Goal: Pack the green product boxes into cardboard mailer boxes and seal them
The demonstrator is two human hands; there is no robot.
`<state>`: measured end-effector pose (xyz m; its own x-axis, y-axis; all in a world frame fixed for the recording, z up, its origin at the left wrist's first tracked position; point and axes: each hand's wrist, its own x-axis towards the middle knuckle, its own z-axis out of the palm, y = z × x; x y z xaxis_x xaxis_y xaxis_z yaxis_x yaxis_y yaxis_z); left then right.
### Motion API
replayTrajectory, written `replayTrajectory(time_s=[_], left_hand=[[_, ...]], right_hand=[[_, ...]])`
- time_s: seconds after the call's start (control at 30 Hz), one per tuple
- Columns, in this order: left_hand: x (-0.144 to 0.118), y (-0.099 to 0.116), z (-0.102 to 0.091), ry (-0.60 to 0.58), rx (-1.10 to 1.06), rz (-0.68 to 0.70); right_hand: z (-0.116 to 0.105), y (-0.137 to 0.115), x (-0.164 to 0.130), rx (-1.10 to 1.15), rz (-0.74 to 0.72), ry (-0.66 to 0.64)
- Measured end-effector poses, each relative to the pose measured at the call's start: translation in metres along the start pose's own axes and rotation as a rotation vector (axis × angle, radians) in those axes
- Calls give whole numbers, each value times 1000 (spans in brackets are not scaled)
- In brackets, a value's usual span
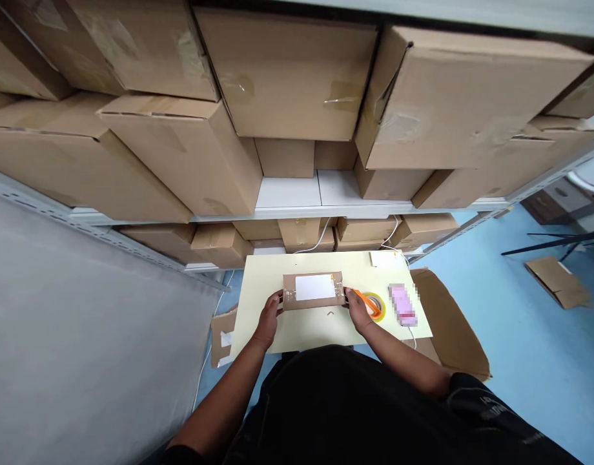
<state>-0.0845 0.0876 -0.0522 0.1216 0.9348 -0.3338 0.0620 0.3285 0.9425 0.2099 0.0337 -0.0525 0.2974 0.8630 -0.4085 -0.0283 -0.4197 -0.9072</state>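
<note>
A small brown cardboard box [307, 305] with clear tape at both ends and a white label [314, 288] on its upper face is held over the cream tabletop [258, 336]. My left hand [268, 320] grips its left end, fingers partly hidden behind it. On the opposite end, my right hand [358, 311] closes on the box in the same way. Just right of that hand lies an orange tape dispenser [373, 306] with a roll of yellowish tape [383, 309]. A pink phone [402, 305], partly pixelated, rests farther right with a white cable.
Shelves [297, 212] stacked with cardboard boxes [287, 71] rise behind the table. A white label sheet [387, 259] lies at the back right of the tabletop. An open carton [449, 323] stands on the blue floor to the right; a grey wall [84, 336] bounds the left.
</note>
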Motion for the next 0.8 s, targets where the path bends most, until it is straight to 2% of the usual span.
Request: replayTrajectory(time_s=[0.27,0.43,0.6,0.7,0.8], left_hand=[[14,43,-15,-95,6,78],[19,57,-6,-161,-2,101],[11,66,30,-203,11,107],[2,72,64,-245,36,131],[-7,78,107,-278,54,149]], right_hand=[[16,-40,-22,106,-85,149],[9,-40,-41,163,-134,235],[-24,-29,-59,223,-172,270],[-56,-25,-71,234,-208,308],[-95,-20,-84,268,-206,381]])
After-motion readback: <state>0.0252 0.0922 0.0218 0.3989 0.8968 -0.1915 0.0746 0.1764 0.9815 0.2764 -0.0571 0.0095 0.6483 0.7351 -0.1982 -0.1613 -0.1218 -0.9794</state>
